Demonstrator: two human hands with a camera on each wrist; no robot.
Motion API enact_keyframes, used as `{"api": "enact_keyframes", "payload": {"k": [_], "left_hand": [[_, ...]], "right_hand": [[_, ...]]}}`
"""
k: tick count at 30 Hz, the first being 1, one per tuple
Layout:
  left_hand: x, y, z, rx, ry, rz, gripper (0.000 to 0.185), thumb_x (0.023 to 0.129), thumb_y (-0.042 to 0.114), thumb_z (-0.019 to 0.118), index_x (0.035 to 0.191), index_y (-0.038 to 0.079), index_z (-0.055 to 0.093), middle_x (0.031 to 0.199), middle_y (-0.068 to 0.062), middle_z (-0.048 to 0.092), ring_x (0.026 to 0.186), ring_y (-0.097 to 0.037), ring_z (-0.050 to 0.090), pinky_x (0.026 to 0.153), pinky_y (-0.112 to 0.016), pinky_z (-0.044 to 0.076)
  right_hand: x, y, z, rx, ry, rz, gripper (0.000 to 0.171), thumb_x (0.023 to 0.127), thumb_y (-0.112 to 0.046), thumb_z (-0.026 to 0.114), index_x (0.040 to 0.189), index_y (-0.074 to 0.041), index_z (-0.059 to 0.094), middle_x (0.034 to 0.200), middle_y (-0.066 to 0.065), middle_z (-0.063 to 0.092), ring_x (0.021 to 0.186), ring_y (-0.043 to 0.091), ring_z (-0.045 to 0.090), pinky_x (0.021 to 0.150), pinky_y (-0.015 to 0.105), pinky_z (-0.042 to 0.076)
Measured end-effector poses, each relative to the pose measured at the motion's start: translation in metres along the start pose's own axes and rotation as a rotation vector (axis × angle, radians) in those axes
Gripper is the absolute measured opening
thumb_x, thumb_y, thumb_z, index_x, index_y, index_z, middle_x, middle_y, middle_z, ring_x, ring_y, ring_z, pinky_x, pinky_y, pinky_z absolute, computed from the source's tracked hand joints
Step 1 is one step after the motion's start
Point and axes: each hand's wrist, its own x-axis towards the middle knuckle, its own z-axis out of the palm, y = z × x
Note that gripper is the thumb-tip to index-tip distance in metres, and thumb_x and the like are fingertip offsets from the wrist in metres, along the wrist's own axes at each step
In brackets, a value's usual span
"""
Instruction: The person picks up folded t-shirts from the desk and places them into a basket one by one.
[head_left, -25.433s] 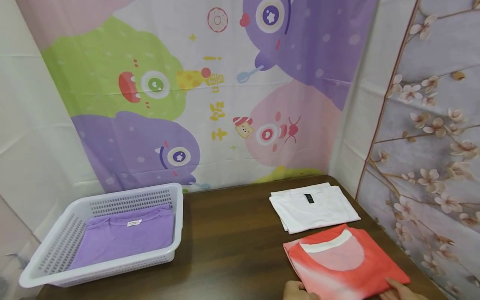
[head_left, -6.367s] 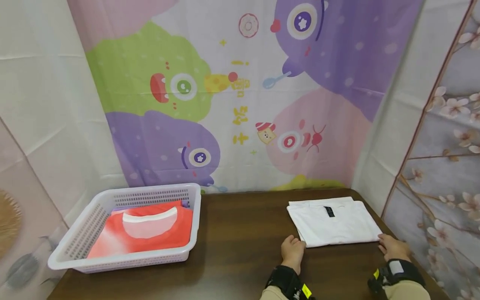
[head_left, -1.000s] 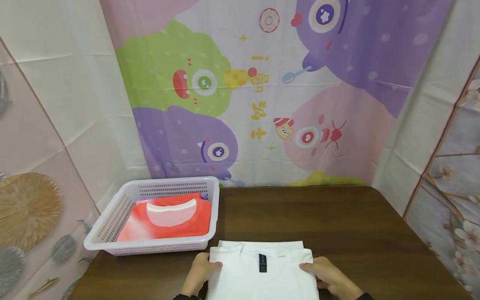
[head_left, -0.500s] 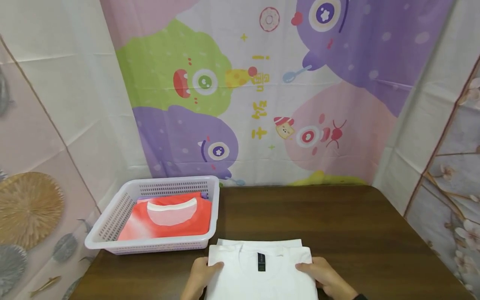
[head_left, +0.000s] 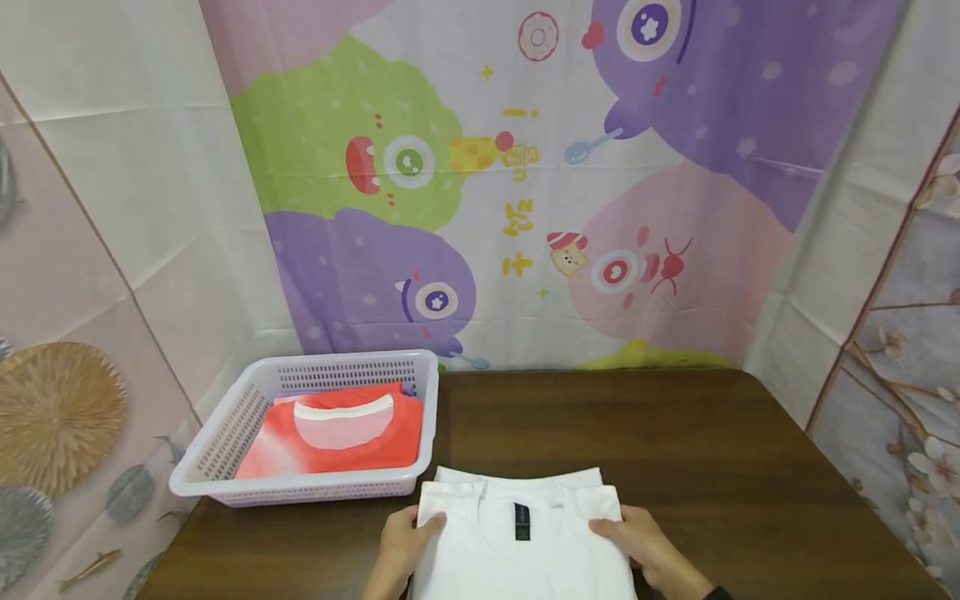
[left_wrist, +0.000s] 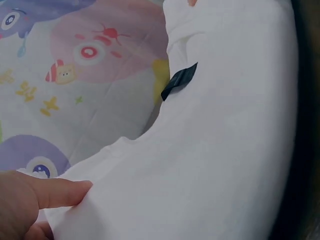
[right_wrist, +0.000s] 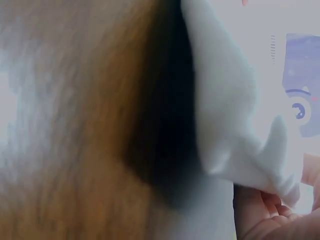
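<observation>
White folded shirt [head_left: 521, 542] lies at the near edge of the brown table [head_left: 675, 450], just to the right of and nearer than the white plastic basket [head_left: 225, 450], its black neck label facing up. The left hand [head_left: 401, 542] pinches the shirt's left edge, thumb on top and fingers tucked under; the left wrist view shows the thumb [left_wrist: 55, 192] pressed onto the cloth. The right hand [head_left: 637, 546] grips the right edge the same way, and the right wrist view shows the cloth [right_wrist: 225, 120] raised off the table with fingertips [right_wrist: 260, 210] beneath it. So both hands are closed on the shirt's sides, and the fold seems to be lifted at least on the right.

From where I stand, the risk is the fold coming apart. The hands hold only the outer edges, so the middle hangs unsupported, and the layers beneath could slide out or the stack could sag into a heap if the hands pull apart or tilt. A lower layer already pokes out at the far edge, which suggests that the layers are not tightly aligned.

The basket already holds a folded red shirt [head_left: 337, 429] with a purple one peeking behind it. Its near rim stands close to the white shirt, and a low carry could catch the hanging cloth on that rim and drag the fold open.
</observation>
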Motion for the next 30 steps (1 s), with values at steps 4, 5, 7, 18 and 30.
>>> {"api": "enact_keyframes", "payload": {"k": [4,5,7,18,30], "left_hand": [[-0.003,0.004,0.000,0.002,0.030,0.016,0.034,0.085,0.014,0.068,0.103,-0.014,0.065,0.093,-0.025,0.070,0.077,-0.020,0.063,0.066,-0.034,0.052],[-0.004,0.005,0.000,-0.002,0.036,0.019,0.034,0.085,0.014,0.068,0.104,-0.014,0.065,0.094,-0.025,0.070,0.077,-0.020,0.063,0.066,-0.034,0.053],[-0.006,0.007,-0.001,-0.008,0.046,0.023,0.035,0.085,0.015,0.069,0.105,-0.013,0.065,0.095,-0.025,0.071,0.079,-0.020,0.064,0.066,-0.034,0.053],[-0.024,0.020,-0.009,0.030,0.107,0.094,0.032,0.085,0.018,0.070,0.103,-0.009,0.068,0.091,-0.021,0.073,0.076,-0.016,0.064,0.063,-0.027,0.051],[-0.040,0.036,-0.005,-0.022,0.067,0.123,0.029,0.086,0.016,0.069,0.102,-0.008,0.067,0.087,-0.018,0.073,0.072,-0.012,0.061,0.060,-0.024,0.051]], "right_hand": [[-0.003,-0.005,0.002,-0.014,0.068,-0.003,0.042,0.085,-0.016,0.065,0.115,0.012,0.058,0.088,0.013,0.069,0.071,0.018,0.064,0.065,0.034,0.054],[-0.004,-0.007,0.002,-0.021,0.084,-0.006,0.042,0.085,-0.016,0.065,0.115,0.012,0.059,0.088,0.013,0.069,0.072,0.018,0.064,0.065,0.034,0.054],[-0.007,-0.010,0.001,-0.035,0.110,-0.015,0.041,0.085,-0.017,0.066,0.114,0.012,0.059,0.089,0.014,0.069,0.073,0.018,0.063,0.065,0.033,0.053],[-0.028,-0.027,0.001,-0.023,0.185,-0.063,0.042,0.083,-0.017,0.069,0.117,0.007,0.061,0.093,0.011,0.069,0.074,0.015,0.060,0.063,0.030,0.050],[-0.046,-0.038,-0.009,-0.019,0.214,-0.076,0.048,0.083,-0.019,0.070,0.122,0.005,0.058,0.096,0.012,0.066,0.075,0.014,0.060,0.065,0.030,0.050]]}}
